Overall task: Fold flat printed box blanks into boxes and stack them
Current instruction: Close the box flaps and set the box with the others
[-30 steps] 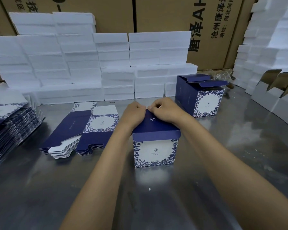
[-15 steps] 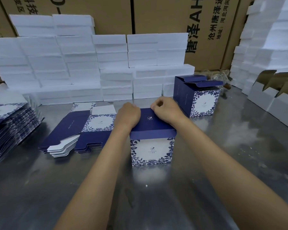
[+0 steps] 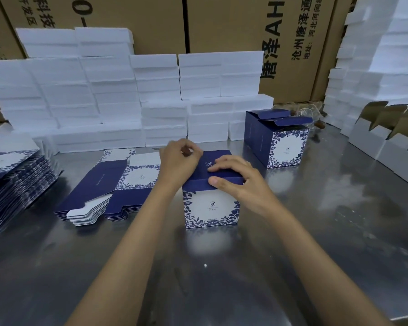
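A folded blue-and-white printed box (image 3: 211,207) stands upright on the steel table, its navy lid closed. My right hand (image 3: 236,178) lies on the lid's front edge, fingers flat on top and thumb against the front lip. My left hand (image 3: 178,162) hovers at the lid's far left corner with curled fingers that hold nothing I can see. A pile of flat box blanks (image 3: 106,191) lies to the left of the box. A second folded box (image 3: 279,140) with raised top flaps stands behind on the right.
A tall pile of more flat blanks (image 3: 14,184) sits at the left edge. White foam blocks (image 3: 132,100) are stacked along the back and at the right. White cartons with open flaps (image 3: 391,137) stand at the right. Brown shipping cartons (image 3: 233,24) form the backdrop.
My right hand slid from the lid's far edge to its front edge. My left hand lifted off the lid slightly. The lid now lies shut and flat.
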